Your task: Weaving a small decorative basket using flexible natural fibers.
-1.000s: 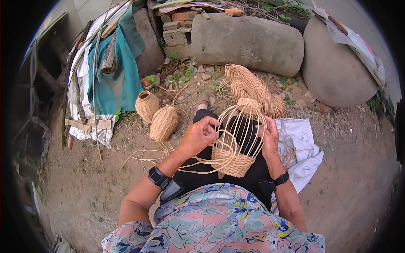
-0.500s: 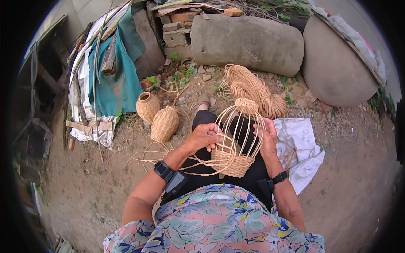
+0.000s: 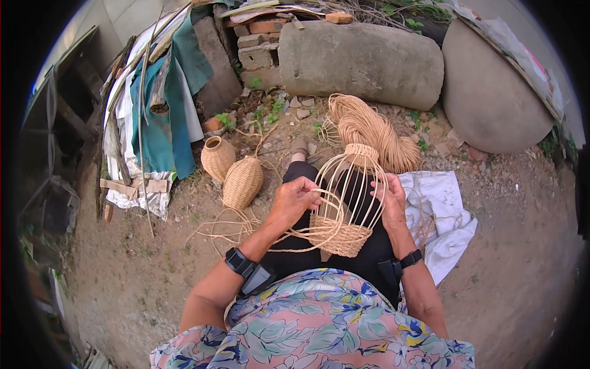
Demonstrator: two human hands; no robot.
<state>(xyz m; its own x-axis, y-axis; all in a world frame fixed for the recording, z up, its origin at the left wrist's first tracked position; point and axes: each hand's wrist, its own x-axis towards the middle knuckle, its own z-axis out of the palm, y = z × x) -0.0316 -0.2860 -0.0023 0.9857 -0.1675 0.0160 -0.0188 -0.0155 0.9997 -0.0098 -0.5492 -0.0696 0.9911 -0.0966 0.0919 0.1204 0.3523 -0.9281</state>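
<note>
Over my lap sits a partly woven basket (image 3: 342,239), with a dense woven base, bare upright ribs and a narrow woven neck at the far end. My left hand (image 3: 295,202), at its left side, pinches a loop of pale weaving cord (image 3: 330,194) between thumb and fingers. On the right, my right hand (image 3: 392,202) has its fingers closed around the basket's ribs; some fingertips are hidden. Loose cord ends (image 3: 227,229) trail leftward from the base onto the ground.
Two woven vase-shaped baskets, one upright (image 3: 218,158) and one lying beside it (image 3: 243,183), rest at left. Beyond my knees lies a thick cord bundle (image 3: 375,132). White cloth (image 3: 439,215) spreads at right. A concrete cylinder (image 3: 362,59) and teal sheet (image 3: 150,132) stand behind.
My left fingers have drawn together into a tighter pinch on the cord. The teal sheet has shifted, baring a white strip. My right hand and the basket stay nearly in place.
</note>
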